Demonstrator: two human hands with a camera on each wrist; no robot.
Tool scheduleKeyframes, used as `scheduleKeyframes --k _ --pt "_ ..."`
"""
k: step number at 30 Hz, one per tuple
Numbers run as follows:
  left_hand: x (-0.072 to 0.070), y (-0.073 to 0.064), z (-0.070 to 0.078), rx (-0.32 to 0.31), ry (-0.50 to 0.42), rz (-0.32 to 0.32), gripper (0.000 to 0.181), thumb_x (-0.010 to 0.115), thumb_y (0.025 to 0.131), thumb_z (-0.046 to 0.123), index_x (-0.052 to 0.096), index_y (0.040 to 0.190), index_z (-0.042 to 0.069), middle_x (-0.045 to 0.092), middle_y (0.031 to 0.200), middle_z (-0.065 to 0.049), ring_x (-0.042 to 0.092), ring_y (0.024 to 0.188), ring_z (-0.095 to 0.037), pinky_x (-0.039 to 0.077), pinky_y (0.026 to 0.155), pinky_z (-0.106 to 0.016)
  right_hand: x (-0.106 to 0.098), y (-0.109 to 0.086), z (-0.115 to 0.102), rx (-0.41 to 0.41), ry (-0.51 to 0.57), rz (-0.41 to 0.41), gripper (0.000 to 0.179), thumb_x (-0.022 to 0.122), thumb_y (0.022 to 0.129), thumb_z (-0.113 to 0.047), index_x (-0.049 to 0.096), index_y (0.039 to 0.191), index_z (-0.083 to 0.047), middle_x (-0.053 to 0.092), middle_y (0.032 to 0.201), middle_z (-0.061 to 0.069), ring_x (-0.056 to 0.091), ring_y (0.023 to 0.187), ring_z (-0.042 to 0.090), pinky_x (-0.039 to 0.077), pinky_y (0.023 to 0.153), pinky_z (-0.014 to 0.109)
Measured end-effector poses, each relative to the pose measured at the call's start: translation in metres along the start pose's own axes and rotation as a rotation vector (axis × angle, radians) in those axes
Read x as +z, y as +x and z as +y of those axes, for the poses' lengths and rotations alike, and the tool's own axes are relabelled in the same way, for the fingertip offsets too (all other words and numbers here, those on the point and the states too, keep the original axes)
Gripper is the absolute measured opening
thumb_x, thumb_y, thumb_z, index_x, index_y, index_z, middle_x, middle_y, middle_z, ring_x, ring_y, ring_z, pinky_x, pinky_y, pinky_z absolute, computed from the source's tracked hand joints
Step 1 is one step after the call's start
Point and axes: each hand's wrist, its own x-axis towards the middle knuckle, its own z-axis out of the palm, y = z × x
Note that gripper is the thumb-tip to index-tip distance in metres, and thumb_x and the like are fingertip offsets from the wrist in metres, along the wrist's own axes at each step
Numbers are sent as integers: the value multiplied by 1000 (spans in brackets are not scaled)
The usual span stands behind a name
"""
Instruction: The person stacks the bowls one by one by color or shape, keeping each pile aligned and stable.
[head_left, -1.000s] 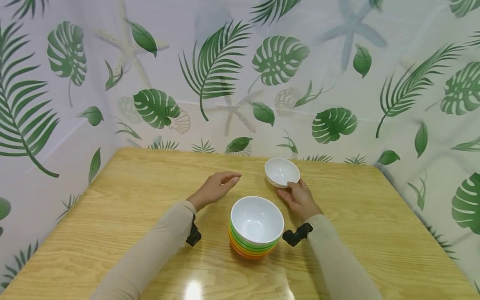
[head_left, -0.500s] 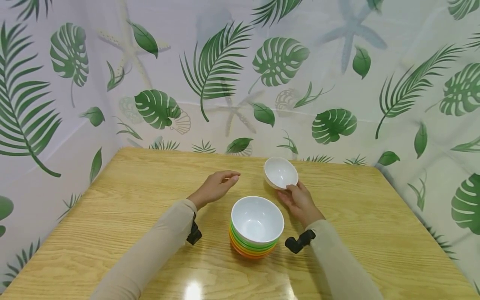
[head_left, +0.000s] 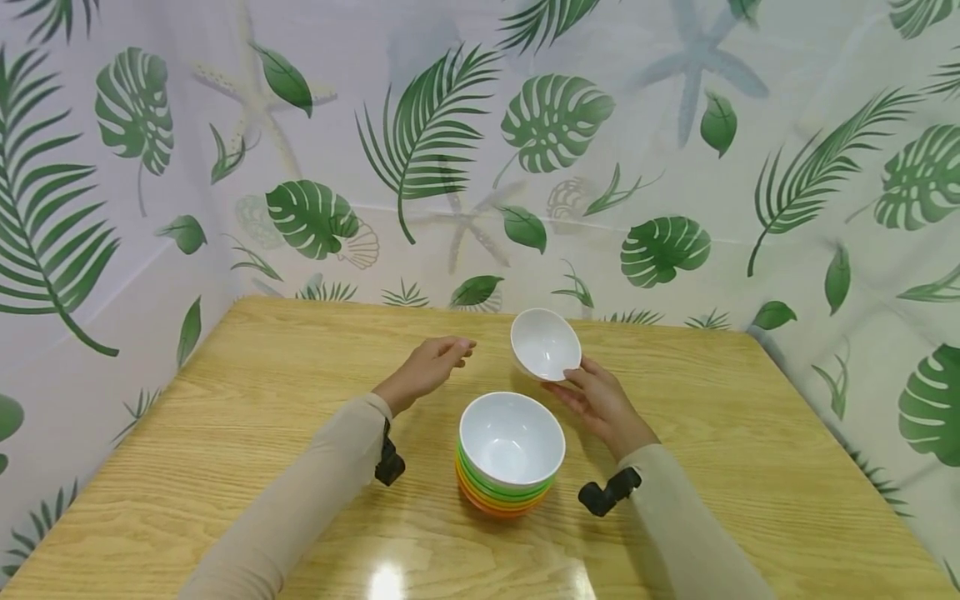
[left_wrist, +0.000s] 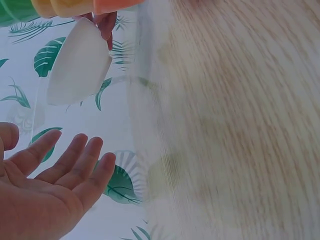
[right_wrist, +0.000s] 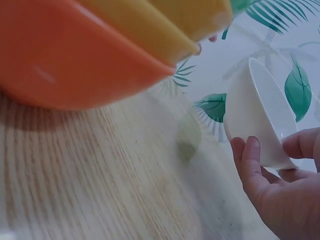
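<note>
My right hand (head_left: 603, 404) pinches the near right rim of a white bowl (head_left: 545, 343), thumb at the rim and fingers beneath, as the right wrist view also shows. The bowl (right_wrist: 252, 115) is tilted and off the table. Just nearer stands a stack of nested bowls (head_left: 506, 498): a white one (head_left: 512, 439) on top, green, yellow and orange ones below. My left hand (head_left: 426, 372) hovers behind and left of the stack, holding nothing. In the left wrist view its fingers (left_wrist: 75, 162) are loosely extended, apart from the bowl.
The stack rests on a wood-grain table (head_left: 300, 467). Behind the table hangs a white leaf-print cloth (head_left: 450, 167), which also covers both sides. A black wrist camera (head_left: 388, 458) sits on the left wrist, another (head_left: 609, 493) on the right.
My right hand has lifted the white bowl and brought it left, tilting it more toward me. The left hand has shifted only slightly. The stack stays in place.
</note>
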Motion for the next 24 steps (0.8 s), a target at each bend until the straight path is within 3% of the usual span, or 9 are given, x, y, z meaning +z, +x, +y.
scheduleKeyframes --k 8,14,17,20,24 --pt "3 4 0 -15 -122 -15 51 33 105 38 42 143 4 50 140 -18 50 126 -35 44 102 -49 5 -3 2 -19 -125 -115 59 43 100 -3 18 153 -7 28 148 24 63 99 20 51 92 26" --pt "6 8 -2 -57 -192 7 56 30 105 40 28 149 5 49 140 -18 53 123 -34 44 102 -49 8 -5 3 -54 -245 -198 58 48 99 -8 23 152 -5 53 127 14 65 94 14 53 88 26" --pt "8 10 -4 -72 -230 11 56 27 106 39 24 151 6 49 140 -18 55 121 -34 45 102 -47 9 -6 4 -60 -282 -229 59 50 98 -10 24 152 -4 59 117 6 64 94 14 53 86 25" --pt "9 9 -5 -68 -268 8 59 26 105 43 22 152 7 45 143 -18 57 118 -35 45 101 -46 11 -6 6 -63 -292 -256 60 50 98 -9 25 152 -5 63 112 2 65 93 14 54 85 25" --pt "11 7 -7 -16 -289 -24 59 26 105 45 18 154 14 31 153 -15 59 113 -37 45 102 -47 14 -7 9 -52 -299 -287 60 50 98 -9 24 152 -7 66 101 -3 66 91 12 54 82 26"
